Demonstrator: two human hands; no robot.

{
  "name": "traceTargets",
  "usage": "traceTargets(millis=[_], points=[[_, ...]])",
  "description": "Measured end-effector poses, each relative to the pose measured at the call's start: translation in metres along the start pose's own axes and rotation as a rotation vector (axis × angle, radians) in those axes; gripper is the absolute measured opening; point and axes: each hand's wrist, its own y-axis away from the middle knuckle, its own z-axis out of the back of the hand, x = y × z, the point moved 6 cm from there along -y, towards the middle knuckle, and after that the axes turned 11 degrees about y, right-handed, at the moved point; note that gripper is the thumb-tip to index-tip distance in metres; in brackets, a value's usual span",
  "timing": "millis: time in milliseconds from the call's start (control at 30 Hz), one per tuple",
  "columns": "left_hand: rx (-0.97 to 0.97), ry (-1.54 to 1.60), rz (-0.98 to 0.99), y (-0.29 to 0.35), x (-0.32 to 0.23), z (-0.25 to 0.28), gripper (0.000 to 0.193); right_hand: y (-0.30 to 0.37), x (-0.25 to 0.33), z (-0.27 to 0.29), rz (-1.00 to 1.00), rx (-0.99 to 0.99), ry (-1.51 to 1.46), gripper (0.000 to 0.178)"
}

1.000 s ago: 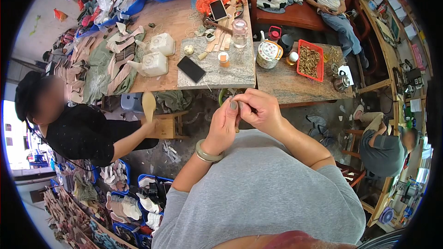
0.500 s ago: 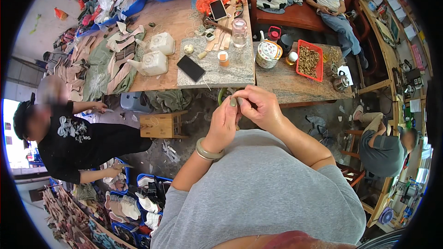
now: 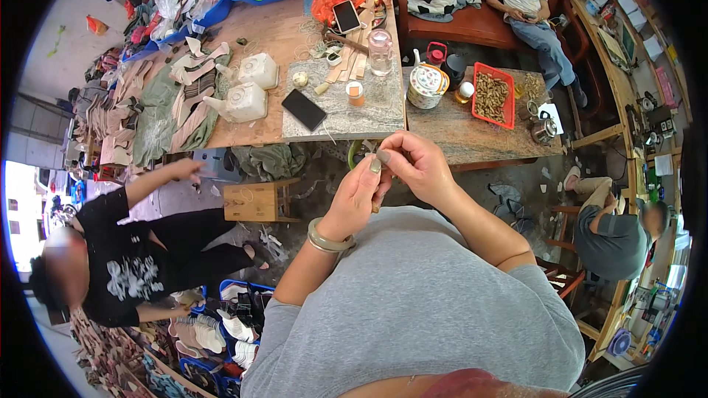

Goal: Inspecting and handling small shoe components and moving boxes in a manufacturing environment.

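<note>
My left hand [image 3: 359, 190] and my right hand [image 3: 415, 165] meet in front of my chest, just short of the table edge. Thumbs and fingertips are pinched together on both. Whatever lies between them is too small and covered to make out; a sliver of tan shows under the left fingers. A bangle sits on my left wrist. Past the hands, on the right-hand table [image 3: 472, 138], is a red basket [image 3: 493, 96] heaped with what look like peanuts in their shells. Near it stand a floral lidded pot [image 3: 427, 87] and a metal cup [image 3: 543, 130].
A phone [image 3: 304, 109], a glass jug [image 3: 380, 53] and two white plastic bottles [image 3: 247, 102] stand on the left table. Below it is a wooden stool [image 3: 259, 200]. A person in black [image 3: 125, 265] works at left beside blue crates [image 3: 240, 287]; others sit at right.
The person in black has bent lower and reached an arm toward the table. My hands stay together, with the right fingertips shifted slightly.
</note>
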Motion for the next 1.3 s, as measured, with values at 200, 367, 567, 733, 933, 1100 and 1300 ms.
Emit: traceTargets(millis=[200,367,567,733,933,1100,1300], points=[[0.021,0.024,0.017,0.001,-0.002,-0.002,0.034,0.000,-0.020,0.008,-0.044,-0.045,-0.306,0.013],[-0.025,0.057,0.000,0.001,-0.007,-0.002,0.032,-0.004,-0.019,0.015,-0.207,-0.043,-0.537,0.018],[-0.103,0.129,-0.010,-0.004,-0.006,0.003,0.029,0.003,-0.036,0.015,-0.213,-0.036,-0.459,0.015],[-0.095,0.016,-0.111,-0.005,-0.001,-0.002,0.030,0.006,-0.035,0.004,-0.291,-0.011,-0.411,0.014],[-0.078,-0.039,-0.126,-0.008,0.001,-0.002,0.033,0.004,-0.043,-0.001,-0.312,0.069,-0.531,0.013],[-0.057,-0.043,-0.135,-0.010,0.002,0.004,0.034,-0.001,-0.043,-0.003,-0.275,0.017,-0.444,0.014],[-0.126,-0.068,-0.152,-0.011,-0.002,0.011,0.032,-0.009,-0.042,-0.009,-0.215,-0.041,-0.416,0.013]])
